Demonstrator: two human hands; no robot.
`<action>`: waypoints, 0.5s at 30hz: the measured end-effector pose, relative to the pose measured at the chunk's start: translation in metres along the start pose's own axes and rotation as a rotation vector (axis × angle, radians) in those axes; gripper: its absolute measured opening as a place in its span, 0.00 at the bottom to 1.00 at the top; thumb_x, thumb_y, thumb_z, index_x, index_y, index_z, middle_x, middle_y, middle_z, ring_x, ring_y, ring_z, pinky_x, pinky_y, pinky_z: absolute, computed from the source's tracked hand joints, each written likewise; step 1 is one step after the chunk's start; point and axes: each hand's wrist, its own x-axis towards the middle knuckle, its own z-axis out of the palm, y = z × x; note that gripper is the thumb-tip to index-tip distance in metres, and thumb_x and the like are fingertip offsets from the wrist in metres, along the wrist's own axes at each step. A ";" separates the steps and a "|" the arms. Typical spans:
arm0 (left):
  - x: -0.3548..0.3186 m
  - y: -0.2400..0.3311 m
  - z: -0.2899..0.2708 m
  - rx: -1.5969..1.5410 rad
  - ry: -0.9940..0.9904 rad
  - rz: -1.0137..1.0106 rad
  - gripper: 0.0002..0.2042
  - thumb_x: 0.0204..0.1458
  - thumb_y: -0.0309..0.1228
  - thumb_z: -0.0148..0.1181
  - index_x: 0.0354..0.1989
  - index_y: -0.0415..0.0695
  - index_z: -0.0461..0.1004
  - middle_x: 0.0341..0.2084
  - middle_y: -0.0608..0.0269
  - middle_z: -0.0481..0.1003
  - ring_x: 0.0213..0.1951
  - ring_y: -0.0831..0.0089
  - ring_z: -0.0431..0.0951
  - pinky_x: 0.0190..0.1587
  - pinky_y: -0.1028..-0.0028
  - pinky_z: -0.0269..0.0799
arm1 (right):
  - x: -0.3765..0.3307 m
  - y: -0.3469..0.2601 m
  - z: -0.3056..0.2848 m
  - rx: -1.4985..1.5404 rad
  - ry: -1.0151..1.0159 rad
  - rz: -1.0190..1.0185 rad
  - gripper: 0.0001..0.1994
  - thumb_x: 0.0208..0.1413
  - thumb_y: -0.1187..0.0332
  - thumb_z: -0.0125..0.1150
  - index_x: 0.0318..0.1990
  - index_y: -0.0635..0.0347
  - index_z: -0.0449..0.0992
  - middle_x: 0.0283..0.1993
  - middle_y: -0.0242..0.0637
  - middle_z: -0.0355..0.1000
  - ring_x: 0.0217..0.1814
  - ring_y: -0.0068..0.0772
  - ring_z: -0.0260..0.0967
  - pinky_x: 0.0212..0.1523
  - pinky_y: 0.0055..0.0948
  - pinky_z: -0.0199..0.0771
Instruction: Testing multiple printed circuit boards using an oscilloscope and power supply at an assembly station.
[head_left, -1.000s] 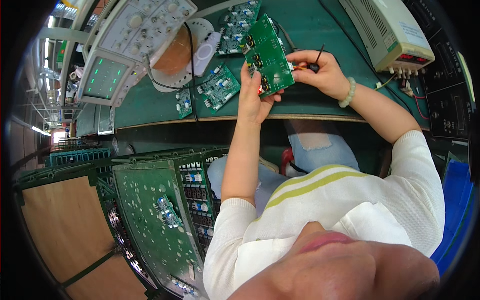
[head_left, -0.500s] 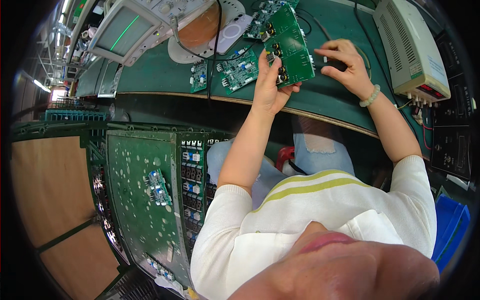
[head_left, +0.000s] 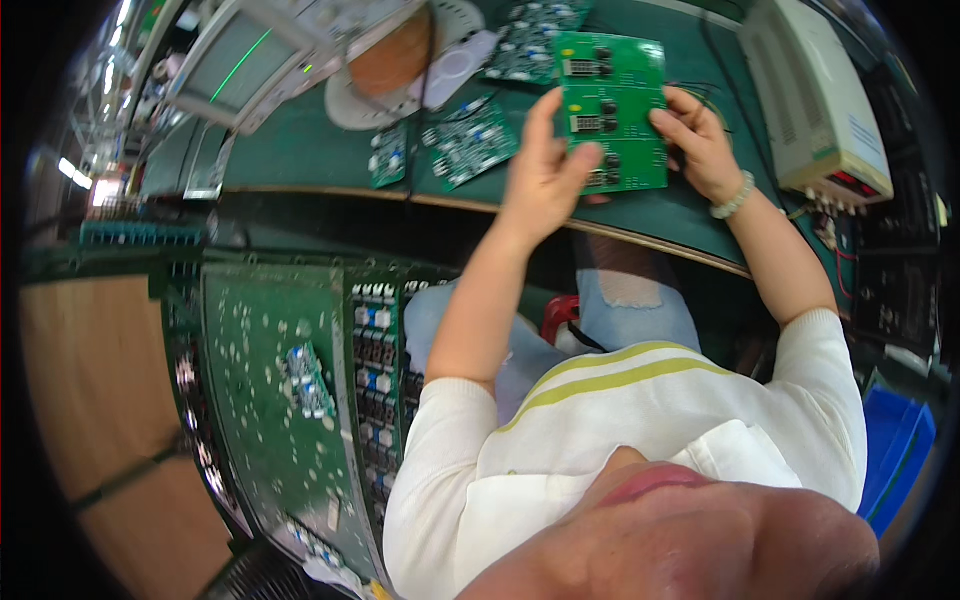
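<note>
A green circuit board panel (head_left: 638,115), divided into three sections with black components and pale rectangular parts along its left side, is held up over the bench. My left hand (head_left: 545,175) grips its left edge, thumb on the face. On the opposite edge, my right hand (head_left: 700,143) has closed with its thumb on the front and its other fingers partly hidden behind. Populated circuit boards lie beyond and left of the panel: a board cluster (head_left: 535,40), a middle board (head_left: 472,145) and a small board (head_left: 388,157).
An oscilloscope (head_left: 245,60) with a green trace stands at the back left. At right is a beige power supply (head_left: 820,100) with cables. Left of my legs, a green rack (head_left: 270,370) carries more boards. A blue bin (head_left: 895,450) sits at the right.
My right hand has moved in from beside the panel and taken hold of its right edge. The panel has turned from a slant to nearly upright, its face toward me.
</note>
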 end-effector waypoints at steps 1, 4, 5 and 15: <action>-0.001 0.004 -0.015 0.278 0.060 0.054 0.21 0.58 0.31 0.56 0.60 0.43 0.62 0.27 0.60 0.76 0.25 0.78 0.75 0.25 0.78 0.73 | 0.001 0.003 -0.004 0.047 -0.017 -0.003 0.14 0.58 0.67 0.60 0.51 0.57 0.71 0.30 0.23 0.70 0.23 0.10 0.62 0.18 0.14 0.58; -0.007 0.007 -0.060 0.496 0.636 0.761 0.18 0.60 0.37 0.48 0.27 0.34 0.74 0.20 0.61 0.73 0.18 0.79 0.68 0.21 0.80 0.61 | 0.001 0.000 0.002 0.060 0.014 -0.026 0.14 0.58 0.66 0.60 0.50 0.58 0.73 0.30 0.22 0.70 0.22 0.10 0.62 0.18 0.14 0.58; -0.008 0.019 -0.062 0.375 0.893 0.782 0.20 0.61 0.37 0.46 0.23 0.34 0.71 0.18 0.61 0.70 0.18 0.78 0.65 0.21 0.79 0.58 | 0.001 0.002 -0.007 0.057 -0.021 -0.046 0.14 0.59 0.68 0.57 0.52 0.57 0.71 0.37 0.24 0.74 0.26 0.10 0.64 0.18 0.13 0.58; 0.011 -0.001 -0.185 1.557 0.833 -0.543 0.44 0.46 0.71 0.44 0.49 0.36 0.72 0.43 0.43 0.75 0.45 0.44 0.75 0.49 0.52 0.70 | -0.032 -0.093 0.014 -0.711 0.103 -0.562 0.18 0.56 0.64 0.62 0.49 0.66 0.71 0.32 0.34 0.69 0.34 0.21 0.64 0.37 0.27 0.69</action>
